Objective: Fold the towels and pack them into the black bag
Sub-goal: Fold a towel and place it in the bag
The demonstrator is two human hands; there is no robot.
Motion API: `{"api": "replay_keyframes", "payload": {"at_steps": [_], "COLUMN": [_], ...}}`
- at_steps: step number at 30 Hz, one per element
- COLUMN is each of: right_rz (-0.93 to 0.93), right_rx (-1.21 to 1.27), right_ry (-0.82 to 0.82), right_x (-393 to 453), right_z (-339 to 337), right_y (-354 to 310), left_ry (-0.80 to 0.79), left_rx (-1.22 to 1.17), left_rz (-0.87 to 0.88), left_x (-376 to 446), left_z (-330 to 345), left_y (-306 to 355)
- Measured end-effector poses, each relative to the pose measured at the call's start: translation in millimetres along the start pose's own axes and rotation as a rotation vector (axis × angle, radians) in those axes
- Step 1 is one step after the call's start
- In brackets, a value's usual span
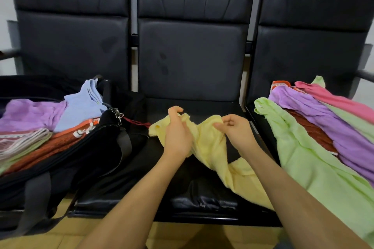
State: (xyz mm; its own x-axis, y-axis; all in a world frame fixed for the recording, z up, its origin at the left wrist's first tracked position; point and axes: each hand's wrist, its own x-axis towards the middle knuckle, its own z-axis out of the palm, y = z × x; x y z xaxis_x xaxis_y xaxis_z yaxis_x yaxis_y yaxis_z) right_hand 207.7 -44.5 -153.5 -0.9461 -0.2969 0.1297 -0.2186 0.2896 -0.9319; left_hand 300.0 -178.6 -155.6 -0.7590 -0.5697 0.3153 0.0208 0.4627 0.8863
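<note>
Yellow terry towel point(210, 143), soft and crumpled, lies across the black leather seat of the middle chair point(194, 204) in a row of three black padded chairs, its lower end trailing over the seat's front edge on the right. Both bare hands work its upper edge: the left hand point(177, 133) has its fingers curled round a bunched fold near the towel's left corner, while the right hand point(235, 129) pinches the fabric between thumb and fingertips a little to the right, the two hands near each other but apart. On the left chair sits the open black fabric bag point(85, 159) with grey straps point(124, 143) and a metal clip point(118, 114); folded towels already rest inside it, among them a lilac one point(30, 114), a pale blue one point(83, 107) and a rust-orange one point(50, 147). On the right chair, unfolded towels lie heaped and overlapping: a light green towel point(307, 163) nearest, draped over the seat's front edge, then a purple towel point(323, 119) and a pink towel point(334, 100) behind. Tall black backrests point(192, 46) fill the background against a pale wall point(6, 6), and yellowish floor tiles point(66, 234) show beneath the seats.
</note>
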Motion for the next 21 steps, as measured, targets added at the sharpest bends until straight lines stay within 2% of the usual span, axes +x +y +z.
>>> {"api": "replay_keyframes", "payload": {"at_steps": [4, 7, 10, 13, 15, 18, 21], "right_rz": [-0.089, -0.16, -0.178, -0.186, -0.178, -0.172, -0.138], "right_rx": [0.012, 0.074, 0.157, 0.196, 0.198, 0.071, 0.007], "right_ry": [0.01, -0.038, -0.112, -0.162, -0.108, 0.035, 0.034], "right_x": [-11.5, -16.1, -17.2, -16.4, -14.1, -9.3, -5.6], "right_z": [3.3, 3.6, 2.9, 0.7, -0.8, -2.6, -4.7], "right_y": [-12.5, -19.3, -22.0, -23.0, -22.1, -17.8, -15.5], "left_ry": [-0.133, -0.24, -0.268, -0.174, -0.081, 0.03, 0.09], "left_rx": [0.08, 0.157, 0.143, 0.137, 0.162, 0.245, 0.278], "left_rz": [0.164, 0.163, 0.16, 0.15, 0.131, 0.126, 0.106], "left_x": [-6.5, -5.1, -4.6, -2.4, 0.5, 7.0, 12.2], "left_z": [2.4, 6.8, 8.2, 6.9, 5.0, 1.4, -3.3], "left_y": [3.5, -1.4, -1.6, -0.6, -2.2, -8.8, -13.6]}}
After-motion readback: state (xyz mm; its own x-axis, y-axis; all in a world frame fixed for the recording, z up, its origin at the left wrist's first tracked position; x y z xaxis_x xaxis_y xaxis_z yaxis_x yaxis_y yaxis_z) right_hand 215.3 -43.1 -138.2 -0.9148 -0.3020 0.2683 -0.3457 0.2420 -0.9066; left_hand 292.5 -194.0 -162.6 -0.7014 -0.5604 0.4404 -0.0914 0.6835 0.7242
